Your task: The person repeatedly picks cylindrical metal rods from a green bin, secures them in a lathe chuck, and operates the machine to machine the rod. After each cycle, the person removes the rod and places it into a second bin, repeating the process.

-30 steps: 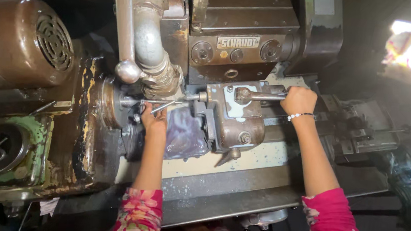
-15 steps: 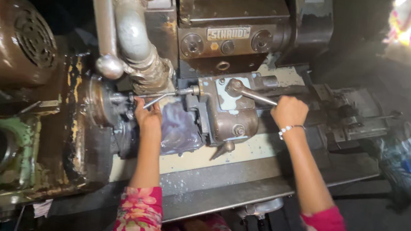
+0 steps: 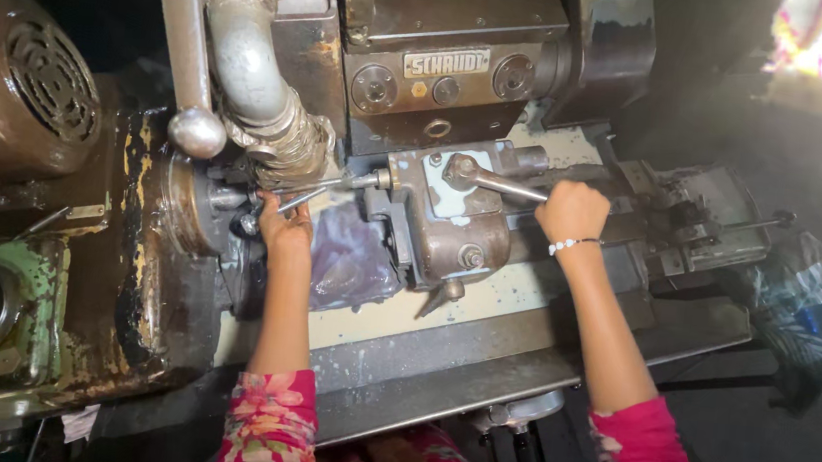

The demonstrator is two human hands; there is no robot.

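Right hand (image 3: 571, 213) is closed in a fist around the end of a metal lever (image 3: 496, 182), which runs from its pivot on the grey sliding block (image 3: 447, 226) out to the palm; the grip at the far tip looks chosen for the most leverage. Left hand (image 3: 283, 226) sits well apart to the left of that block, fingers pinched on a thin metal rod (image 3: 319, 190) that lies nearly level and points toward the spindle end of the machine. The pinch appears light, as if steadying and guiding the rod rather than bearing on it; how tight the fingers are I cannot tell. Just right of the left hand, touching the wrist side, hangs a crumpled sheet of clear plastic (image 3: 353, 261), probably a splash cover, and it crowds the gap between hand and block. Above the left hand a long handle with a ball knob (image 3: 196, 131) and a thick curved pipe (image 3: 251, 65) hang close, limiting room upward. Farther left of that hand are a brown motor housing (image 3: 18, 83) and a green casting (image 3: 7, 308) with worn paint. Beyond the right hand, further right, more slide parts (image 3: 703, 224) and a bundled plastic bag (image 3: 807, 289) lie at the edge. Both forearms cross the pale machine bed (image 3: 526, 292); pink flowered sleeves (image 3: 271, 429) show at the bottom.
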